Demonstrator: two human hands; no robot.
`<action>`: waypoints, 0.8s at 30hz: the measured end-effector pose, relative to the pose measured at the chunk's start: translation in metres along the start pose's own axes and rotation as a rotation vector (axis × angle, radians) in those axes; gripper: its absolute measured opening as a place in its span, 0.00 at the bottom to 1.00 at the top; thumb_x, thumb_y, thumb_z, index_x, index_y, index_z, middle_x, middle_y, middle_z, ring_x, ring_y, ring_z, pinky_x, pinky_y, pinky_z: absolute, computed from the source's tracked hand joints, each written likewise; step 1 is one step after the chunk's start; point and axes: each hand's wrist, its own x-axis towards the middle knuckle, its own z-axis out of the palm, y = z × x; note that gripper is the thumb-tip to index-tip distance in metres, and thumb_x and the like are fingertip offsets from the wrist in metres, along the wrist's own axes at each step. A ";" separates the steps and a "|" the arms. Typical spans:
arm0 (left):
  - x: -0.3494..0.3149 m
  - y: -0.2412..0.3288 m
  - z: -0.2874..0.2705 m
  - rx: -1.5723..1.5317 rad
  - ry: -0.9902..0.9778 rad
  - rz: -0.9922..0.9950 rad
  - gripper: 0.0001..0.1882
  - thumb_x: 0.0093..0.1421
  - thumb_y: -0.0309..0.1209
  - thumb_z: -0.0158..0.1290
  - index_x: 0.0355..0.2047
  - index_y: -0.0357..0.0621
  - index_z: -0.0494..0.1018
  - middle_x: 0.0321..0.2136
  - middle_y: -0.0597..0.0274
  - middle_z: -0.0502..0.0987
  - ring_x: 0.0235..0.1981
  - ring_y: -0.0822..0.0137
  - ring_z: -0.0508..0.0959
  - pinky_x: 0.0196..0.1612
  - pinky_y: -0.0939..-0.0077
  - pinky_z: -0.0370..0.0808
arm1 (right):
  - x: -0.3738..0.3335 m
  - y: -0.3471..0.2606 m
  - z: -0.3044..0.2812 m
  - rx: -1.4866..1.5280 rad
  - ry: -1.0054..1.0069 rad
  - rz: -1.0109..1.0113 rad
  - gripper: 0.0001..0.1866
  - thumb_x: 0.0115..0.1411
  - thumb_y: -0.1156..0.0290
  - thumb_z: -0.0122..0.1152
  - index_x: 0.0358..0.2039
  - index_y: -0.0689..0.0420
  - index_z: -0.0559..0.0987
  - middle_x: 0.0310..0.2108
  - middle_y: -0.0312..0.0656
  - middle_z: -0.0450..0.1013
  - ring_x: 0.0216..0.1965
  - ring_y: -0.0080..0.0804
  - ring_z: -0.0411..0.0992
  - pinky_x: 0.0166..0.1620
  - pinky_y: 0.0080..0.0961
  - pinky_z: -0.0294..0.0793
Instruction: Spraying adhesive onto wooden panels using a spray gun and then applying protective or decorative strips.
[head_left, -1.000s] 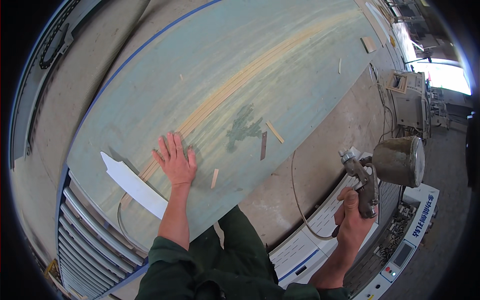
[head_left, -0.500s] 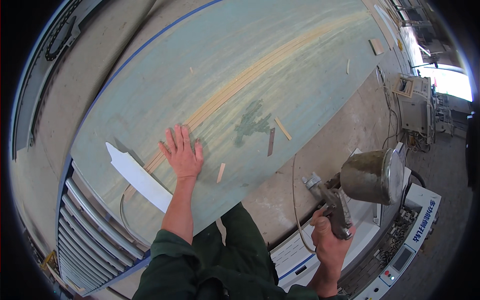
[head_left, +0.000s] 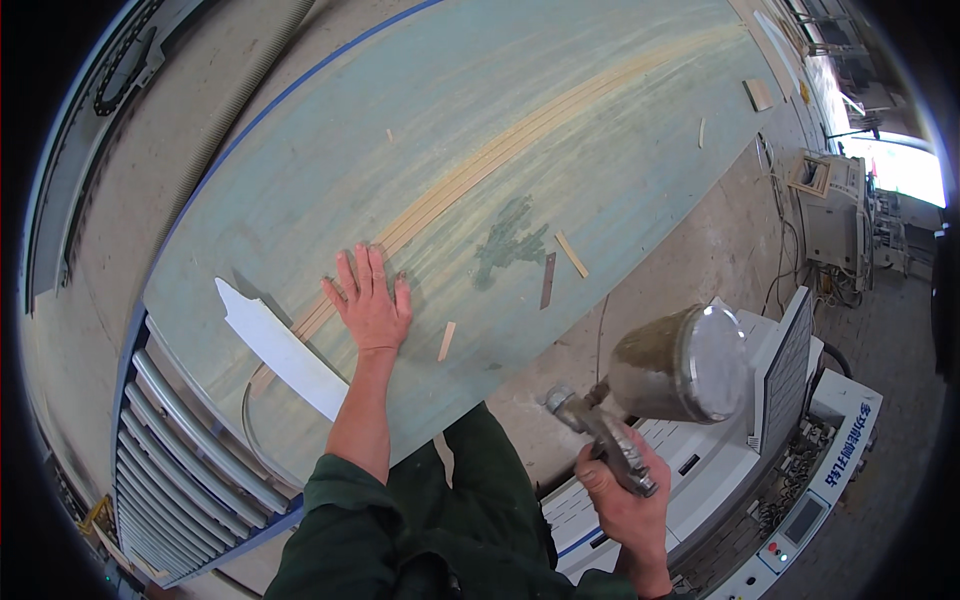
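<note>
My left hand (head_left: 374,308) lies flat with fingers spread, pressing on long narrow wooden strips (head_left: 470,180) that run side by side across the pale green tabletop (head_left: 300,190). Off the table's near right edge, my right hand (head_left: 625,490) grips the handle of a spray gun (head_left: 605,435). A metal paint cup (head_left: 660,365) with a lid is attached to the gun, and its nozzle points left toward the table. Near my left forearm, a white curved strip (head_left: 285,350) lies across the near ends of the wooden strips.
Small wood offcuts (head_left: 572,255) and a thin dark metal piece (head_left: 548,281) lie right of my left hand. A roller conveyor (head_left: 190,450) adjoins the table at lower left. White machines with a control panel (head_left: 800,525) stand at right. A wood block (head_left: 757,95) sits at the far corner.
My right hand has brought the spray gun and its cup leftward, closer to the table. My left hand stays flat on the strips; the view has shifted slightly.
</note>
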 end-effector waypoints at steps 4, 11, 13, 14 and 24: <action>0.001 0.001 -0.001 -0.011 -0.001 0.004 0.34 0.66 0.45 0.52 0.71 0.51 0.64 0.74 0.64 0.60 0.77 0.51 0.52 0.75 0.34 0.39 | 0.004 -0.002 -0.012 0.035 0.135 -0.029 0.26 0.62 0.74 0.73 0.59 0.66 0.76 0.32 0.34 0.76 0.32 0.18 0.71 0.37 0.17 0.72; 0.001 0.001 -0.003 0.003 0.002 0.008 0.33 0.67 0.44 0.51 0.70 0.47 0.66 0.74 0.63 0.61 0.77 0.52 0.52 0.76 0.39 0.39 | 0.023 -0.006 -0.026 -0.055 0.326 -0.130 0.23 0.64 0.52 0.72 0.36 0.63 0.78 0.22 0.34 0.73 0.14 0.13 0.61 0.18 0.17 0.53; 0.001 0.003 -0.003 0.002 0.004 0.008 0.33 0.67 0.44 0.51 0.70 0.47 0.66 0.74 0.63 0.61 0.77 0.52 0.52 0.76 0.39 0.39 | 0.029 -0.003 -0.030 -0.064 0.399 -0.200 0.23 0.65 0.52 0.71 0.35 0.64 0.78 0.21 0.35 0.73 0.13 0.13 0.60 0.17 0.18 0.53; 0.002 0.003 -0.003 0.003 0.007 0.007 0.32 0.67 0.44 0.51 0.70 0.48 0.66 0.74 0.63 0.61 0.77 0.52 0.52 0.76 0.40 0.39 | 0.031 -0.005 -0.030 -0.065 0.402 -0.199 0.23 0.65 0.52 0.71 0.35 0.64 0.78 0.21 0.35 0.73 0.13 0.13 0.60 0.17 0.18 0.53; 0.001 0.002 -0.001 0.011 0.010 0.008 0.32 0.68 0.45 0.50 0.70 0.50 0.65 0.74 0.63 0.61 0.77 0.52 0.52 0.76 0.40 0.38 | 0.047 -0.011 -0.053 -0.126 0.589 -0.249 0.24 0.68 0.50 0.66 0.32 0.62 0.78 0.13 0.29 0.64 0.11 0.13 0.57 0.16 0.18 0.50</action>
